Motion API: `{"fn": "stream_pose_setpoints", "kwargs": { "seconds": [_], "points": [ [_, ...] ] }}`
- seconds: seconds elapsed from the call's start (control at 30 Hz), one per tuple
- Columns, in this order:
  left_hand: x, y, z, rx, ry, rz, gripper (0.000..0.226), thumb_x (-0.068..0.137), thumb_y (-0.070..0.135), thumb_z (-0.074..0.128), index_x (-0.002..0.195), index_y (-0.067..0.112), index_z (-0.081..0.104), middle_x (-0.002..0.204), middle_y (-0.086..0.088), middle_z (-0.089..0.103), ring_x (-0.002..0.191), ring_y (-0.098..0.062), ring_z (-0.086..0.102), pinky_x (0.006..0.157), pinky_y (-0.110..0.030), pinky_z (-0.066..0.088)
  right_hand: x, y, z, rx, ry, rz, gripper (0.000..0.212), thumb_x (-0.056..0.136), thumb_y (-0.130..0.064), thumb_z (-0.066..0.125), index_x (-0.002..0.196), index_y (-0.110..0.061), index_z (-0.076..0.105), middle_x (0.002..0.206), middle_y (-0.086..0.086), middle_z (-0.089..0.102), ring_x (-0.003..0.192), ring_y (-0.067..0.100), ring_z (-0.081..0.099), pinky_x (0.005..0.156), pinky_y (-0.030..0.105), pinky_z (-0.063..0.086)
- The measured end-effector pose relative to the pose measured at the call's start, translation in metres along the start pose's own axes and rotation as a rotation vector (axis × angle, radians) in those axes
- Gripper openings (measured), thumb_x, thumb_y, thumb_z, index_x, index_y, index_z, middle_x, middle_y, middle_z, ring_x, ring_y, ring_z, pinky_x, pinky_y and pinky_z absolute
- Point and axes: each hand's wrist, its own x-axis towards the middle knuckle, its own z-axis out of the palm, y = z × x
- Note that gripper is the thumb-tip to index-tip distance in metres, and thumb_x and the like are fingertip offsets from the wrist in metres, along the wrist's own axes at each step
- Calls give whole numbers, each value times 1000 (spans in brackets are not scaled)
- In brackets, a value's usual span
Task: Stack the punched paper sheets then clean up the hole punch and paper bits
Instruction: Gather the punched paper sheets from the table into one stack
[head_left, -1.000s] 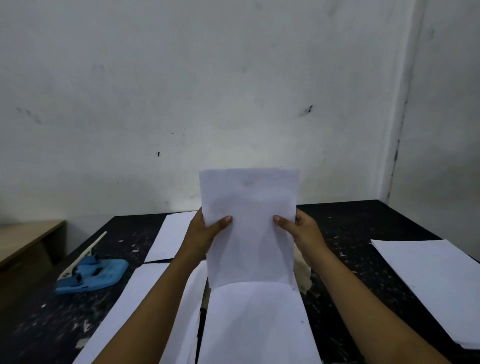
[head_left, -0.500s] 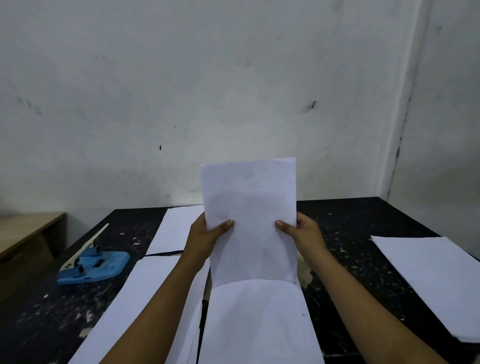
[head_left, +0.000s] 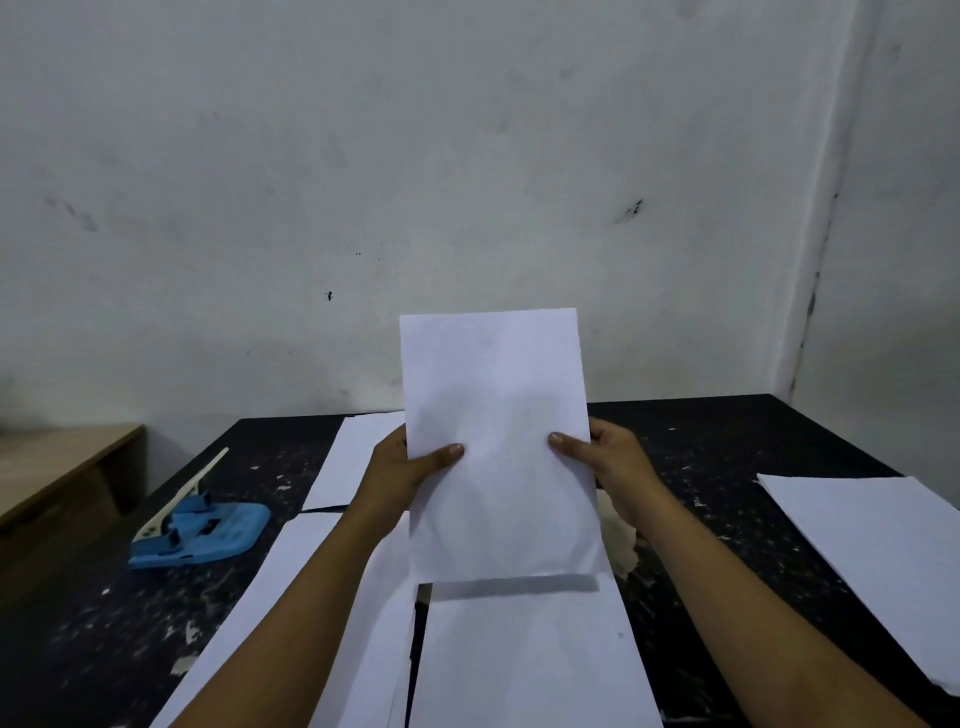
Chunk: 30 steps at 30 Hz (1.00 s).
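Holding the sheaf of sheets (head_left: 498, 447) upright between both hands, I have its lower edge just above, perhaps touching, the sheet lying flat in front of me (head_left: 530, 654); I cannot tell which. My left hand (head_left: 405, 478) grips the left edge with the thumb across the front and the other fingers hidden behind; my right hand (head_left: 608, 467) does the same on the right edge, so both sets of fingers are closed on the paper. To square the sheaf well I would tap that lower edge down on a flat spot with a loose grip, letting the sheets slide level, then turn it and tap a long edge too; squeezing hard would lock any skew in place. More loose sheets lie to my left (head_left: 291, 597) and further back (head_left: 358, 452), and a separate pile (head_left: 878, 545) sits well apart at the right edge of the black tabletop (head_left: 727, 441); those I judge must join the stack yet. Whether the held sheets carry punched holes I cannot make out. The blue hole punch (head_left: 200, 530) rests at the left with its pale lever raised, and small paper bits (head_left: 182, 665) are scattered over the dark surface, so the cleaning part looks not yet begun.
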Motion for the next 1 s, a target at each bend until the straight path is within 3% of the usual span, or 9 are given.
{"fn": "stream_pose_setpoints", "kwargs": {
  "seconds": [0.13, 0.23, 0.3, 0.5, 0.63, 0.73, 0.83, 0.93, 1.0],
  "points": [
    [-3, -7, -28, -47, -36, -71, 46, 71, 24, 86, 113, 17, 70, 108, 0, 75, 98, -21, 72, 87, -40, 56, 5, -3, 25, 4, -40, 54, 22, 79, -16, 80, 99, -9, 75, 100, 7, 77, 88, 26, 74, 80, 40, 61],
    [-3, -14, -50, -117, -56, -197, 43, 72, 13, 84, 112, 8, 70, 110, -9, 74, 100, -29, 71, 93, -47, 54, 7, 5, 47, -47, -32, 90, 16, 77, -15, 82, 91, -12, 76, 94, 5, 78, 82, 24, 74, 73, 38, 61],
    [-5, -20, -68, -142, -65, -265, 45, 72, 9, 84, 114, 4, 69, 112, -11, 73, 102, -31, 70, 95, -48, 53, 7, 11, 64, -69, -32, 123, 13, 77, -14, 82, 88, -15, 75, 89, 1, 77, 76, 19, 74, 69, 35, 61],
    [-21, -34, -116, -141, 16, -319, 44, 72, 6, 83, 114, 5, 69, 111, -8, 74, 101, -27, 71, 90, -42, 56, 7, 22, 111, -33, -156, 233, 20, 77, -15, 82, 95, -7, 75, 93, 6, 78, 84, 25, 75, 71, 33, 59],
    [-32, -40, -151, -85, 48, -377, 45, 70, 11, 86, 112, 9, 70, 113, -7, 73, 102, -26, 70, 91, -40, 55, 11, 32, 151, -14, -184, 251, 22, 78, -10, 80, 98, -1, 74, 96, 10, 77, 87, 28, 75, 78, 37, 60],
    [-35, -36, -179, 126, 137, -450, 38, 72, 28, 85, 102, 16, 66, 107, -3, 70, 97, -22, 66, 81, -35, 53, 15, 45, 180, 3, -142, 263, 21, 76, -4, 81, 95, 2, 74, 95, 13, 77, 84, 29, 75, 74, 35, 61],
    [-35, -34, -213, 342, 325, -435, 38, 77, 49, 77, 96, 19, 63, 100, -1, 67, 93, -20, 64, 81, -36, 51, 21, 58, 201, -7, -118, 306, 22, 76, -3, 81, 95, 2, 72, 96, 13, 75, 88, 32, 73, 81, 40, 60],
    [-42, -25, -241, 346, 436, -360, 35, 86, 48, 68, 95, 15, 64, 91, -6, 72, 78, -18, 71, 63, -29, 53, 27, 70, 219, -1, -106, 331, 25, 77, -3, 81, 98, 2, 71, 98, 12, 73, 91, 32, 71, 77, 36, 58],
    [-45, -18, -257, 443, 504, -289, 34, 91, 48, 61, 93, 14, 65, 88, -4, 71, 78, -15, 69, 60, -25, 47, 29, 77, 230, 8, -114, 347, 22, 78, -2, 79, 97, 0, 70, 98, 11, 72, 90, 30, 70, 70, 33, 57]
  ]
}}
